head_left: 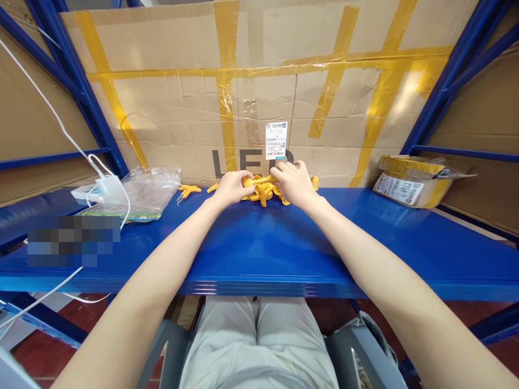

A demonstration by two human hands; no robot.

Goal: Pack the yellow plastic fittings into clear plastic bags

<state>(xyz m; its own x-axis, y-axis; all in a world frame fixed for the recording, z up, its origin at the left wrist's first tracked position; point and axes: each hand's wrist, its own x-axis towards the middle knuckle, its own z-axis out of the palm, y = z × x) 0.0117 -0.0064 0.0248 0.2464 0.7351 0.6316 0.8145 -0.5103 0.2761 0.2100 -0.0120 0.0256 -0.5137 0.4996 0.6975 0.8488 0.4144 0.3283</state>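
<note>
My left hand (231, 187) is closed, thumb and fingers pinching one end of a bumpy yellow plastic piece (263, 180). At its other end, the fingers of my right hand (295, 182) curl down over the piece. Just under and behind both hands lies a pile of similar yellow pieces (263, 195), partly covered by them. Left of my left hand, a branched yellow piece (188, 190) with a small metal chain (180, 199) rests on the blue shelf (263, 243). Another small yellow piece (212, 188) lies between it and that hand.
A large taped cardboard box (182, 119) stands behind the shelf. On the left are a clear plastic bag (156, 186), a white adapter (109, 189) with cables and a blurred-out patch. A small open carton (411, 181) sits at the right. Blue rack posts flank both sides.
</note>
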